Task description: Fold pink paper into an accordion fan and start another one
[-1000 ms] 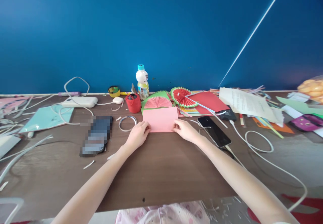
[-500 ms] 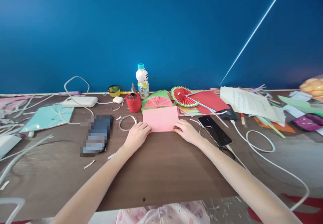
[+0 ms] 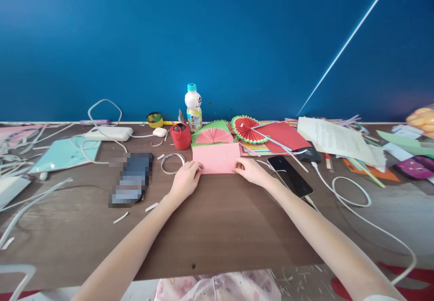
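A rectangular sheet of pink paper [image 3: 217,157] lies on the brown table with its near edge toward me. At its near left corner my left hand [image 3: 186,178] is closed, pinching the edge. My right hand [image 3: 249,170] grips the near right corner between thumb and fingers. Just behind the sheet rests a pleated pink paper fan [image 3: 214,135] on green paper. A round red pleated fan [image 3: 246,128] with a green rim lies to its right.
A bottle [image 3: 193,106] and a red pouch [image 3: 181,136] stand behind my left hand. A white ring [image 3: 165,163] and a phone [image 3: 134,179] lie left. Another phone [image 3: 290,176] is beside my right forearm. A white cable [image 3: 371,229] curls at right. Paper strips are scattered about.
My fingers have curled in more at both near corners of the pink paper, which stays in nearly the same place. The view has shifted slightly.
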A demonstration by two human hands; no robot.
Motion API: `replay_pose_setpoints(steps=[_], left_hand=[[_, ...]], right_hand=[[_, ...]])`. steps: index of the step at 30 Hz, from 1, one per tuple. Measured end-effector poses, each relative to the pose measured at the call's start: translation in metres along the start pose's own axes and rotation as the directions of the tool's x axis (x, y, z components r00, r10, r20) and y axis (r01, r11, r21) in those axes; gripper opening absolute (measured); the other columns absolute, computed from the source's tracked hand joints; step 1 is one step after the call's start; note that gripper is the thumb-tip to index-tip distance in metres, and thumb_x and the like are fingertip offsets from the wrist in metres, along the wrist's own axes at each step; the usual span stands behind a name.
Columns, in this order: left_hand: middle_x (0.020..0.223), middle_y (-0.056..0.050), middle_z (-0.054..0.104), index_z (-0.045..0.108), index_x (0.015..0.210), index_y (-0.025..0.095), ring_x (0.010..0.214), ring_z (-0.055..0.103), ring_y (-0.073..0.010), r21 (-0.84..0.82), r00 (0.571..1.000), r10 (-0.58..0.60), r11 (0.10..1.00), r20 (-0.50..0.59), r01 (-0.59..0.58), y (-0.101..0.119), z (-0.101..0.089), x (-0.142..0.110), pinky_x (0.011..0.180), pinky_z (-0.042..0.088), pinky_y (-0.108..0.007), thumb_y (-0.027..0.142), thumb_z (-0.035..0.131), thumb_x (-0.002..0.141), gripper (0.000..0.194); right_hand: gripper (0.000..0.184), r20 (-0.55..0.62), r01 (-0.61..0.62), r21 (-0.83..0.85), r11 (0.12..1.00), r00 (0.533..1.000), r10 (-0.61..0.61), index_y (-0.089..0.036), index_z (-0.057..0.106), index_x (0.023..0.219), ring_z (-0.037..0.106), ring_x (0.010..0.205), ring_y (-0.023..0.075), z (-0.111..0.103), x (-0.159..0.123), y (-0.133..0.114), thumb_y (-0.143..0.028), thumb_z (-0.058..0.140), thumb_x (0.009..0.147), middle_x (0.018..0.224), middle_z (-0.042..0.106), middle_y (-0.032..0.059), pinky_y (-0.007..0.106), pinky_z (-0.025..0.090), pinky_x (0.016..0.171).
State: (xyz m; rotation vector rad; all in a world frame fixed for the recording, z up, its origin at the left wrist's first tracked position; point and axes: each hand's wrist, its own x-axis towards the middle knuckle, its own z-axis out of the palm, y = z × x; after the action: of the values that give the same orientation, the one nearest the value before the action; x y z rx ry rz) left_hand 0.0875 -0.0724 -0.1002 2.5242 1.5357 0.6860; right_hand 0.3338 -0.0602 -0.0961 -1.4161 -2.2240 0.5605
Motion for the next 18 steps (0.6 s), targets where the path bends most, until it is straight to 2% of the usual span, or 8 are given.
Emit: replay_pose_setpoints(steps=[5, 10, 14, 18], left_hand=[[0.085, -0.006, 0.056, 0.056, 0.081, 0.018, 0.081, 0.049, -0.0200, 0.128, 0.998, 0.055, 0.990, 0.027, -0.058, 0.001, -0.001, 0.000, 0.073, 0.039, -0.032, 0.013, 0.041, 0.082, 0.016], [0.087, -0.007, 0.058, 0.057, 0.079, 0.019, 0.081, 0.048, -0.0211, 0.279, 0.989, 0.126, 0.949, 0.079, -0.143, 0.000, -0.005, -0.003, 0.068, 0.037, -0.033, 0.019, 0.040, 0.086, 0.018], [0.083, -0.006, 0.059, 0.057, 0.078, 0.019, 0.079, 0.050, -0.0196, 0.289, 0.987, 0.136, 0.945, 0.087, -0.156, -0.003, -0.005, -0.005, 0.067, 0.036, -0.031, 0.024, 0.043, 0.087, 0.018], [0.081, -0.006, 0.060, 0.058, 0.079, 0.018, 0.078, 0.052, -0.0185, 0.246, 0.991, 0.127, 0.960, 0.034, -0.132, -0.004, -0.003, -0.006, 0.072, 0.038, -0.031, 0.021, 0.040, 0.088, 0.020]], right_hand=[[0.007, -0.014, 0.032, 0.022, 0.999, 0.999, -0.031, -0.017, 0.052, 0.070, 0.049, 0.065, 0.0123, 0.003, 0.001, 0.002, -0.015, 0.055, 0.076, 0.072, 0.054, 0.0004, 0.023, 0.036, 0.059], [0.011, -0.040, 0.083, 0.005, 0.997, 0.996, -0.082, -0.017, 0.053, 0.069, 0.048, 0.073, 0.0149, 0.007, -0.002, 0.004, -0.012, 0.052, 0.079, 0.075, 0.055, 0.0026, 0.026, 0.037, 0.067], [0.012, -0.027, 0.138, -0.019, 0.990, 0.990, -0.139, -0.017, 0.058, 0.076, 0.051, 0.079, 0.0167, 0.003, -0.006, 0.005, -0.015, 0.049, 0.083, 0.081, 0.058, 0.0047, 0.028, 0.037, 0.072], [0.008, 0.001, 0.178, -0.056, 0.982, 0.984, -0.178, -0.019, 0.061, 0.079, 0.052, 0.078, 0.0169, -0.003, -0.011, 0.004, -0.021, 0.053, 0.082, 0.079, 0.060, 0.0037, 0.027, 0.037, 0.071]])
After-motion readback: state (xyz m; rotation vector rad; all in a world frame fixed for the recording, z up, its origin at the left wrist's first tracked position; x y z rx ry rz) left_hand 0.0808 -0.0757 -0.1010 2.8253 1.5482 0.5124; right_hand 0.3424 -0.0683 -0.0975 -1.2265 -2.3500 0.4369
